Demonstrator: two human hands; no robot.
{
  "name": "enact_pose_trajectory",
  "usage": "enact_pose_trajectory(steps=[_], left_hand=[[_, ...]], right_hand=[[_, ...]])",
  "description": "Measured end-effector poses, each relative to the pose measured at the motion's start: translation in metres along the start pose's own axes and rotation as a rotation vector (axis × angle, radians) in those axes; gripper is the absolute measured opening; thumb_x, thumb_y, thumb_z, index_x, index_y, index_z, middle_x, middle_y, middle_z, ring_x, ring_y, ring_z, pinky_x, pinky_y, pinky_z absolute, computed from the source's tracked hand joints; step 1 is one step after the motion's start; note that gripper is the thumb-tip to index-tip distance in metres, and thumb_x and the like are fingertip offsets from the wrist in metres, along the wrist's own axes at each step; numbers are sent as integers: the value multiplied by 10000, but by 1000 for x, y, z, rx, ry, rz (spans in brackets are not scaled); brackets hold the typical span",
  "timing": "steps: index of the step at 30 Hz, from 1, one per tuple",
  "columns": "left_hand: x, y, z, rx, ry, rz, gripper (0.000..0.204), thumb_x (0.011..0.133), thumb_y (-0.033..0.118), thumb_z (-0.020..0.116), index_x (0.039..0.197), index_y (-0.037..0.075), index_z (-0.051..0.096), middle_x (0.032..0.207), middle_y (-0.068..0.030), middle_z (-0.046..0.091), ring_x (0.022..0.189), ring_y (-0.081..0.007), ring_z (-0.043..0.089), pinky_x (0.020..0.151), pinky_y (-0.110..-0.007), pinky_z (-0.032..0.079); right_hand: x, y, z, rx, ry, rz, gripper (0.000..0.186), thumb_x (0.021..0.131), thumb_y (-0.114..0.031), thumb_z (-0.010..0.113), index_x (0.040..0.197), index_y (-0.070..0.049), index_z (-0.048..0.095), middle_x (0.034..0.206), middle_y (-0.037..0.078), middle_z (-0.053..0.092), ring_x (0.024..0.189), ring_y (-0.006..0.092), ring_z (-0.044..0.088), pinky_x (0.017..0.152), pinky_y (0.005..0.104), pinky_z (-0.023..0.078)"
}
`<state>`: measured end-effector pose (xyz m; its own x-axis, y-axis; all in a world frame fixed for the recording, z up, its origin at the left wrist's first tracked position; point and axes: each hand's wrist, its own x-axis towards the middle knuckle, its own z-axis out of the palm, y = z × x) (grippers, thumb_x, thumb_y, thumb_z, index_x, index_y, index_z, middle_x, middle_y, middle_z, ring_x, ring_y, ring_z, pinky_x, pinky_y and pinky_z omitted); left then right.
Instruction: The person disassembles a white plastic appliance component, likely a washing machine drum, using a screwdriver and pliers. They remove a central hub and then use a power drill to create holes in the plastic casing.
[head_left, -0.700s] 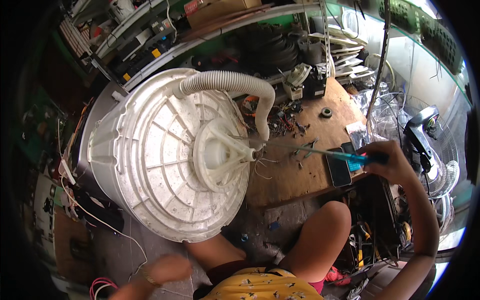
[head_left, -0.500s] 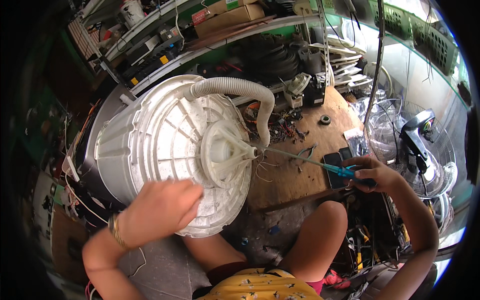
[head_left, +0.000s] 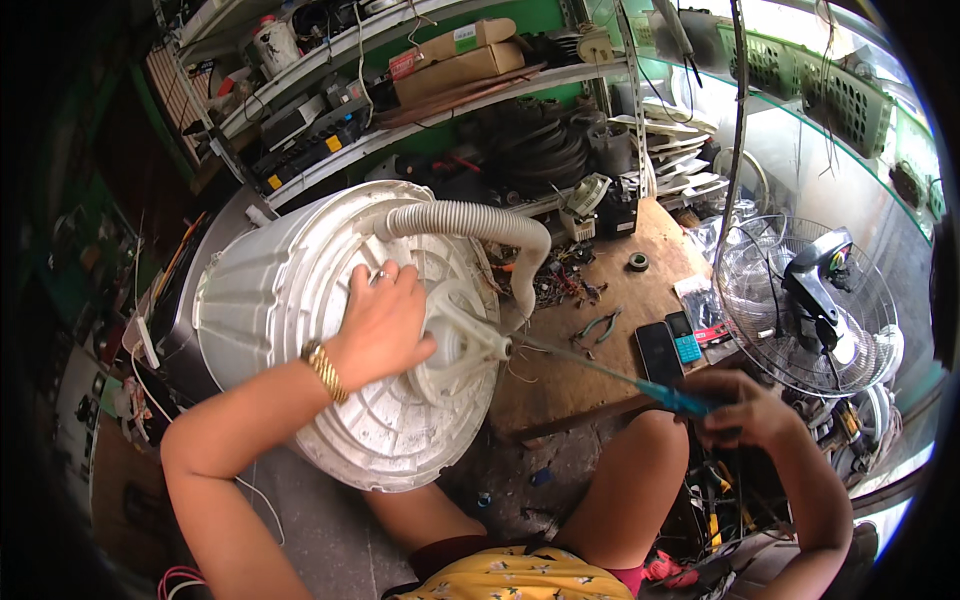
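A large white plastic washing machine tub [head_left: 250, 300] lies on its side before me, its ribbed round base turned toward the right. From the middle of that base juts a cone-shaped hub [head_left: 480, 340] with a small hole at its tip. My left hand [head_left: 380, 325] rests on the base beside the hub, fingers spread and holding nothing. My right hand [head_left: 742, 408] grips the teal handle of a long screwdriver [head_left: 600, 367]. Its thin shaft points left toward the hub's tip; whether the end touches it I cannot tell. A grey corrugated hose [head_left: 470, 218] curves over from the tub's upper edge.
On the low wooden table [head_left: 640, 290] lie pliers [head_left: 597, 328], a tape roll [head_left: 638, 262], a dark smartphone [head_left: 658, 352], a teal keypad phone [head_left: 684, 338] and tangled electronic scraps. A fan [head_left: 815, 300] stands at the right. Loaded shelves [head_left: 350, 140] line the back.
My left hand has moved up and forward onto the tub's base. My right hand has shifted down slightly with the screwdriver, uncovering the keypad phone.
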<state>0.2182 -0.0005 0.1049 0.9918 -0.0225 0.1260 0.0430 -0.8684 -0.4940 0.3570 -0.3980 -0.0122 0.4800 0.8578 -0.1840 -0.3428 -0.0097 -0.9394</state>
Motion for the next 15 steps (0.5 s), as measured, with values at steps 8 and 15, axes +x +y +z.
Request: enact_pose_trajectory(steps=[8, 15], left_hand=[[-58, 42, -15, 32, 36, -8, 440, 659, 296, 697, 933, -25, 573, 986, -144, 484, 1012, -291, 447, 918, -502, 292], [-45, 36, -14, 27, 26, -21, 431, 651, 264, 700, 931, -30, 554, 1006, -157, 474, 1019, -304, 447, 931, -499, 300]], right_hand=[[-40, 31, 7, 37, -15, 306, 490, 870, -192, 692, 1289, -3, 521, 811, 99, 657, 480, 86, 491, 406, 225, 352], [-21, -2, 2, -1201, 157, -530, 499, 764, -127, 742, 1236, -47, 600, 787, 95, 652, 518, 94, 534, 451, 245, 411]])
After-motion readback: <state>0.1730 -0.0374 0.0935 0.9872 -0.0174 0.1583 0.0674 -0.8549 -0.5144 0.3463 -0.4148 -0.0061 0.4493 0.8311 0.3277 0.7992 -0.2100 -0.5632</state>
